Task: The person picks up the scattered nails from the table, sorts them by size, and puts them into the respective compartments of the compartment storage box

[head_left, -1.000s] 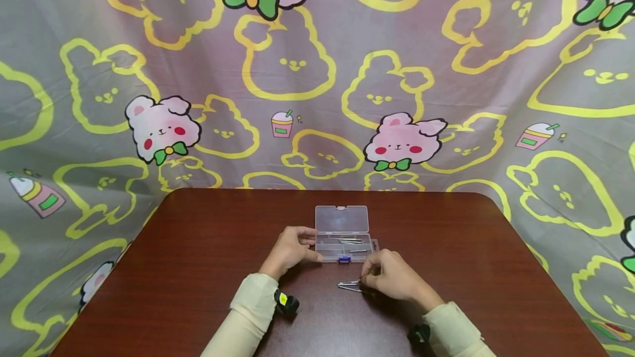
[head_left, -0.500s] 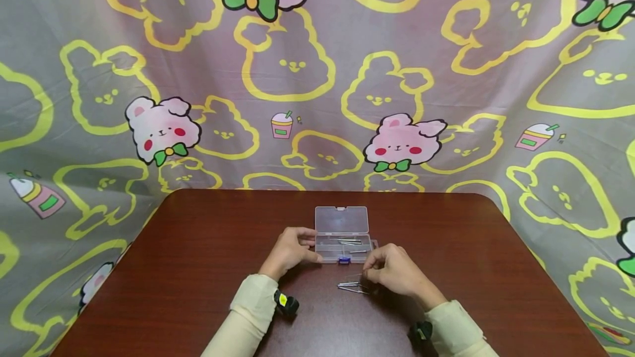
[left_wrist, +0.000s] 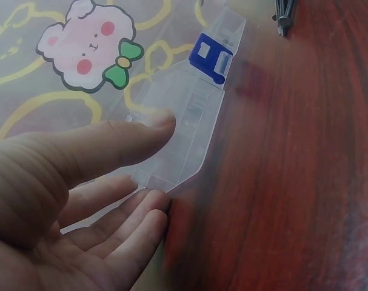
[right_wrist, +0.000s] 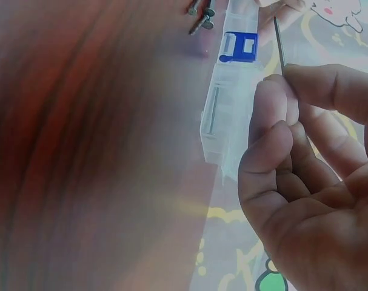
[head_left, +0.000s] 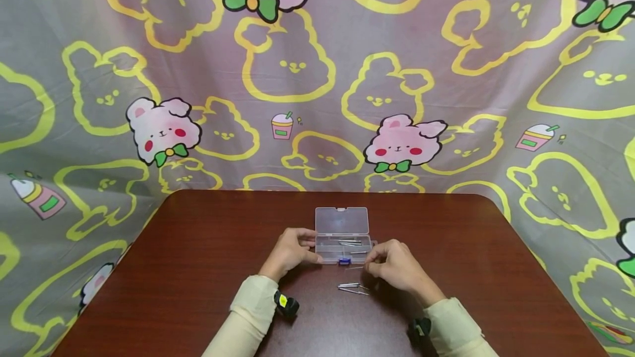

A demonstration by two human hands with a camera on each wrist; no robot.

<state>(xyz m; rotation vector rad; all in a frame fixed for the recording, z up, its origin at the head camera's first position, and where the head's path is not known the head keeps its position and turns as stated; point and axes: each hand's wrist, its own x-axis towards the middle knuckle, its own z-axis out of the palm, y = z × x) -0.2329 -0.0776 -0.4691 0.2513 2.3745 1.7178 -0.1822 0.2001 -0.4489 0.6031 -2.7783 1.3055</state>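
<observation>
A clear plastic compartment box [head_left: 329, 248] stands on the table with its lid [head_left: 342, 220] raised behind it and a blue latch [head_left: 344, 261] at the front. My left hand [head_left: 291, 248] holds the box's left end, thumb at the front corner and fingers along the side. Between thumb and fingertips, my right hand [head_left: 397, 269] pinches a thin metal nail [right_wrist: 279, 45], just in front of the box's right half. Several nails [head_left: 349, 242] lie in the rear compartment, and another nail [right_wrist: 214, 111] shows in a front one. A small group of loose nails [head_left: 352, 286] lies before the box.
The brown wooden table [head_left: 213, 269] reaches back to a grey curtain [head_left: 317, 109] printed with cartoon bears. A black wrist camera [head_left: 286, 303] sits on the left wrist, and another camera [head_left: 420, 326] on the right.
My right hand has lifted a nail away from the loose group and moved it up toward the box's front edge. The left hand keeps its hold on the box.
</observation>
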